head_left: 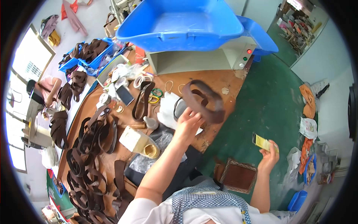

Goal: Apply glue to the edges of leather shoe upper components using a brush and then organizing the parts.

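Observation:
My left hand (189, 123) is closed on a looped dark brown strap (216, 112), lifted above the right part of the wooden table (231, 87). The strap looks slightly blurred. Out to the right, over the green floor, my right hand (269, 158) grips a flat yellow brush (264, 143) whose dark end points up and left. Left of my left forearm, a whitish plastic container (133, 140) with a round yellowish opening lies on clear plastic wrap (165, 143). A pile of brown straps (80, 164) covers the table's left side.
A large blue tub (179, 41) sits on a grey box-shaped machine (242, 56) at the table's back. Scissors (153, 99), a phone (124, 95), a glass jar (112, 102) and tape rolls (141, 80) lie mid-table. Another person (52, 87) sits at far left. A brown mat (238, 176) lies on the floor.

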Demonstrator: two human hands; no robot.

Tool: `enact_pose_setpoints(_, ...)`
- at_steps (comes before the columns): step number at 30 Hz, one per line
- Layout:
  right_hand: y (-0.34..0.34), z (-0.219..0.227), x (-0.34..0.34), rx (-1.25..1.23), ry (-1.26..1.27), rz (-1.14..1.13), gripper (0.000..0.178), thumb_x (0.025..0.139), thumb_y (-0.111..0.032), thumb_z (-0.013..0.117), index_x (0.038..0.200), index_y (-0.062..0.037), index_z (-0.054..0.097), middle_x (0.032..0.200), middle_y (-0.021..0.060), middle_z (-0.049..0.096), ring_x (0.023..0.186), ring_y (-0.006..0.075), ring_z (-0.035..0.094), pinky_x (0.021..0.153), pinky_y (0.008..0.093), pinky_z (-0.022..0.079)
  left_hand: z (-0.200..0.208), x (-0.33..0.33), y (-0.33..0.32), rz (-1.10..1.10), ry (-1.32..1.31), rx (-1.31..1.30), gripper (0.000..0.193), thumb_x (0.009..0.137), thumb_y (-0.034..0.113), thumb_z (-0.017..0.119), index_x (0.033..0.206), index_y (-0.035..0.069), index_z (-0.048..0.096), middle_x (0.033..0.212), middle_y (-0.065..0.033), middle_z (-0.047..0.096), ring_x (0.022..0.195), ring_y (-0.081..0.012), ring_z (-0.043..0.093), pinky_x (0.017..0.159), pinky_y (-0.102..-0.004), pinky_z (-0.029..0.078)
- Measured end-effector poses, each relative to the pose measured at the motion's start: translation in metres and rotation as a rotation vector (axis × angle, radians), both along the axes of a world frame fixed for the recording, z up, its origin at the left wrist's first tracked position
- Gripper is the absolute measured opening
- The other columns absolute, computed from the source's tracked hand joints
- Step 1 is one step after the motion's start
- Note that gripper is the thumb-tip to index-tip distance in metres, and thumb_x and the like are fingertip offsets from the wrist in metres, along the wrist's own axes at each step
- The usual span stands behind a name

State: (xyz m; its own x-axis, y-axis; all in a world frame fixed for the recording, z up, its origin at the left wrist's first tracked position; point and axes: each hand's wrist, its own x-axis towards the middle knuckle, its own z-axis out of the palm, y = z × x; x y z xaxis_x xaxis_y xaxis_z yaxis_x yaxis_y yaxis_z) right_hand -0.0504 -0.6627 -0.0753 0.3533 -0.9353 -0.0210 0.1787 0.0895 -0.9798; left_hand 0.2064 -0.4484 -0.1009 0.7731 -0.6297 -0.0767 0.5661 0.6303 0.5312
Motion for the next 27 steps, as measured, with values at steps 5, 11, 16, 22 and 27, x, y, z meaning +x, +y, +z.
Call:
enact_pose_setpoints(5,-0.010,-0.014,-0.044,-0.085,0.105,-0.089,0.024,0.096,-0.020,0.059,0.109,-0.0005,0.062,0.097,0.0083,0.064,0.081,0.0156,0.064,0.060,0.0249,0.050,-0.140,0.051,-0.145,-0.057,0.262,-0.121,0.024,0.089,-0.012,0.053,0.107,0.003,0.052,0.105,-0.0072,0.057,0.101,-0.0209,0.058,0.097,-0.0392,0.049)
enact_pose_setpoints(11,0.002,-0.014,-0.066,-0.131,0.240,-0.208,0.021,0.100,-0.015,0.052,0.105,0.0028,0.061,0.090,0.0101,0.063,0.075,0.0162,0.064,0.054,0.0255,0.051,-0.223,0.054,-0.206,0.006,0.585,0.355,0.020,0.085,-0.016,0.051,0.102,-0.006,0.050,0.104,-0.0140,0.052,0.094,-0.0303,0.058,0.092,-0.0468,0.054)
enact_pose_setpoints(16,0.001,-0.029,-0.039,-0.063,0.206,0.025,0.021,0.100,-0.016,0.053,0.109,0.0019,0.061,0.094,0.0095,0.063,0.079,0.0162,0.064,0.056,0.0253,0.049,-0.295,0.079,-0.137,-0.353,-0.682,0.848,0.028,0.092,-0.006,0.048,0.120,-0.011,0.052,0.127,-0.0238,0.052,0.109,-0.0341,0.059,0.096,-0.0405,0.054)
enact_pose_setpoints(22,0.025,-0.028,0.032,-0.084,0.172,0.249,0.022,0.100,-0.016,0.053,0.108,0.0022,0.062,0.096,0.0094,0.064,0.080,0.0166,0.065,0.055,0.0255,0.050,-0.129,-0.052,-0.043,-0.607,0.153,0.388,0.039,0.094,0.012,0.060,0.130,0.000,0.050,0.117,-0.0125,0.064,0.104,-0.0216,0.064,0.092,-0.0387,0.054)
enact_pose_setpoints(27,0.097,-0.023,0.103,-0.072,0.181,0.717,0.021,0.099,-0.014,0.052,0.107,0.0032,0.062,0.091,0.0104,0.065,0.073,0.0167,0.065,0.058,0.0273,0.052,-0.101,-0.133,0.121,-0.513,0.120,0.587,0.045,0.097,0.026,0.061,0.134,0.002,0.052,0.119,-0.0103,0.063,0.110,-0.0200,0.062,0.095,-0.0339,0.051)
